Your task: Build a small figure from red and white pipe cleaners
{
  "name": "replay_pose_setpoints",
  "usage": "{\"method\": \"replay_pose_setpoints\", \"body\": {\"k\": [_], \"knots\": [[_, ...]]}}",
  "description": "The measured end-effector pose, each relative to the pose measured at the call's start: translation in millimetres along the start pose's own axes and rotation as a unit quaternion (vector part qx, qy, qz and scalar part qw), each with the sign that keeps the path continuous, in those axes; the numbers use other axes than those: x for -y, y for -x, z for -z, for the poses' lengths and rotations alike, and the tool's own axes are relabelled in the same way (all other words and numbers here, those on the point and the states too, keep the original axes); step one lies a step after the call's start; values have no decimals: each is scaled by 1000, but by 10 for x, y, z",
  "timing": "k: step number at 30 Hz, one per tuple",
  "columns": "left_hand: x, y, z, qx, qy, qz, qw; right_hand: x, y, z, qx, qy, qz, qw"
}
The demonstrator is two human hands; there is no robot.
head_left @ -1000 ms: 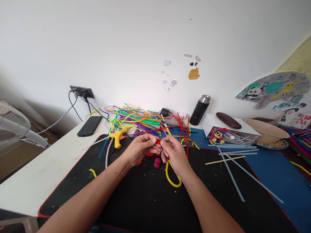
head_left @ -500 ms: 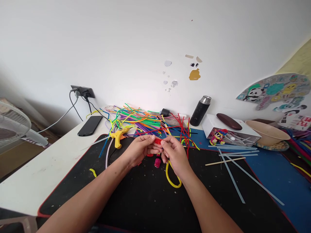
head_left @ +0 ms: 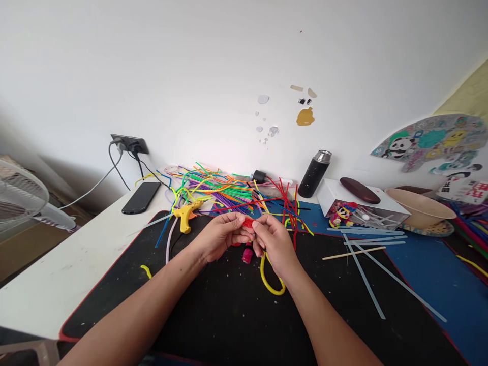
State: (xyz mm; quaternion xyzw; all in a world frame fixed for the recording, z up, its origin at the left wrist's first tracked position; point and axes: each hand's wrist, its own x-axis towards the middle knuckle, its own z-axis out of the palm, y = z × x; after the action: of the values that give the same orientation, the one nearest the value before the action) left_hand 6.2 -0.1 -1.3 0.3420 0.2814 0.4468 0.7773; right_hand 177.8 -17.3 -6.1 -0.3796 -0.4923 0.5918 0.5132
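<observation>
A small red fuzzy piece [head_left: 248, 223], perhaps bent pipe cleaner, is pinched between the thumbs and fingers of both hands above the black mat [head_left: 229, 315]. My left hand [head_left: 224, 235] grips its left end and my right hand [head_left: 273, 236] its right end. My fingers hide part of it. Just below the hands lies a magenta roll-shaped piece [head_left: 247, 254] with a dark band. A yellow loop [head_left: 272, 291] hangs or lies beneath my right hand; its upper end is hidden. Another red bit [head_left: 236, 244] shows under my left fingers.
A yellow glue gun [head_left: 185, 217] lies left of my hands, before a heap of coloured pipe cleaners [head_left: 224, 192]. Glue sticks [head_left: 364, 277] lie at right, near a small colourful figure [head_left: 342, 215]. A black flask [head_left: 314, 174], white box [head_left: 328, 190] and phone [head_left: 141, 197] stand or lie farther back.
The red piece has turned slightly between my fingers, showing more of its fuzzy surface. Both hands stay in nearly the same place.
</observation>
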Motion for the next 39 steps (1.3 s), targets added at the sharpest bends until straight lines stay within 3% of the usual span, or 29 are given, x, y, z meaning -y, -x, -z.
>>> {"method": "replay_pose_setpoints", "body": {"k": [20,29,39], "knots": [[-112,60,-6,51,-86,-63,993,67,13,-17,3,-4,-13,1000],[-98,55,-44,26,-87,-68,994,93,13,-30,5,-10,-16,1000],[-76,58,-102,-19,-122,-127,984,67,-3,-3,6,-18,-23,1000]]}}
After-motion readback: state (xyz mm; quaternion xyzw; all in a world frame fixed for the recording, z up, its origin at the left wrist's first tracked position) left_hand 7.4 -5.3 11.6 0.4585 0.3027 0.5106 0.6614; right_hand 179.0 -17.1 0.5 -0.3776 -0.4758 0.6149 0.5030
